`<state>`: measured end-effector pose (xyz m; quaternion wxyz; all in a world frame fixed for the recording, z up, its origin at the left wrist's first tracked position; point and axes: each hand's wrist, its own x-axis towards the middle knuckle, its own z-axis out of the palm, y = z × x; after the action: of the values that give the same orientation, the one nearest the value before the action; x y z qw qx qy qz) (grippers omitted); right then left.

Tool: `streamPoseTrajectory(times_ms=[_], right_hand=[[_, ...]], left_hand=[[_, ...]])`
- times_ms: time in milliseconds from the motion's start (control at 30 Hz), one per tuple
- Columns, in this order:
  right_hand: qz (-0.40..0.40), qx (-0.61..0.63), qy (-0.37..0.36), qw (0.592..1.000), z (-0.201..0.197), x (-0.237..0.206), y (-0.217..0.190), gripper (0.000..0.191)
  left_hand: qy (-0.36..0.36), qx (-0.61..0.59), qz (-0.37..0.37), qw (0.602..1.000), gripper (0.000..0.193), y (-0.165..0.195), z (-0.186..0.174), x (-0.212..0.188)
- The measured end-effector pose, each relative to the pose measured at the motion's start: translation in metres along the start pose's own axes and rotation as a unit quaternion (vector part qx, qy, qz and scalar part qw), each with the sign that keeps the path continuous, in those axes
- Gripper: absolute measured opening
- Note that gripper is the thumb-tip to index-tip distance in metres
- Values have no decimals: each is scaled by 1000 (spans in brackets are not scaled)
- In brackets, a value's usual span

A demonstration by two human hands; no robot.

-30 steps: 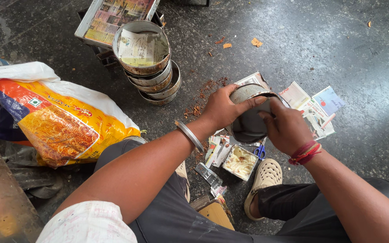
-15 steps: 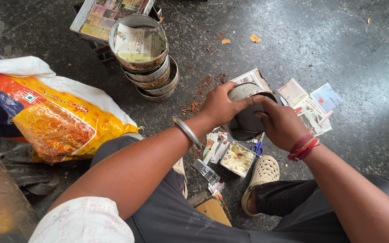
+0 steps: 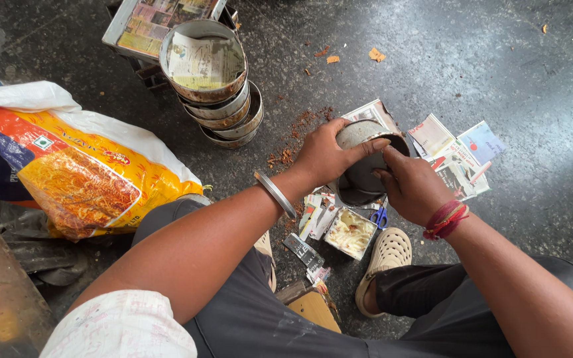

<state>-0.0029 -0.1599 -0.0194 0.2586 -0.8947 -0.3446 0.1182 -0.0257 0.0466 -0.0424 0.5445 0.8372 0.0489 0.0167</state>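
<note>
Steel, dark inside, forms the round baking tin [image 3: 359, 179] that is held tilted just above the floor [image 3: 512, 79] at centre. Its far rim is gripped by the left hand [image 3: 323, 156], whose fingertips are curled over a grey paper lining. The right hand [image 3: 409, 185] is pressed against the near right wall, fingers bent inward; what lies beneath them is hidden. Cut paper pieces [image 3: 455, 152] are scattered to the right, partly covered. A stack of lined tins [image 3: 213, 79] is seen far left, a printed sack [image 3: 74, 172] beyond, cut off at the edge.
</note>
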Motion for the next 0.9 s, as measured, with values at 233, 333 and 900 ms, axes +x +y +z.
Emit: streamPoseTrajectory(times_ms=[233,333,900], right_hand=[[29,-3,22,999,-5,-1,-7,18],[71,-49,31,996,-7,-1,-9,19],[157,474,56,865,23,-4,4,46]], left_hand=[[3,9,13,1000,99,-1,0,1],[8,9,22,1000,100,2,-1,0],[70,-140,98,983,81,-5,3,-2]])
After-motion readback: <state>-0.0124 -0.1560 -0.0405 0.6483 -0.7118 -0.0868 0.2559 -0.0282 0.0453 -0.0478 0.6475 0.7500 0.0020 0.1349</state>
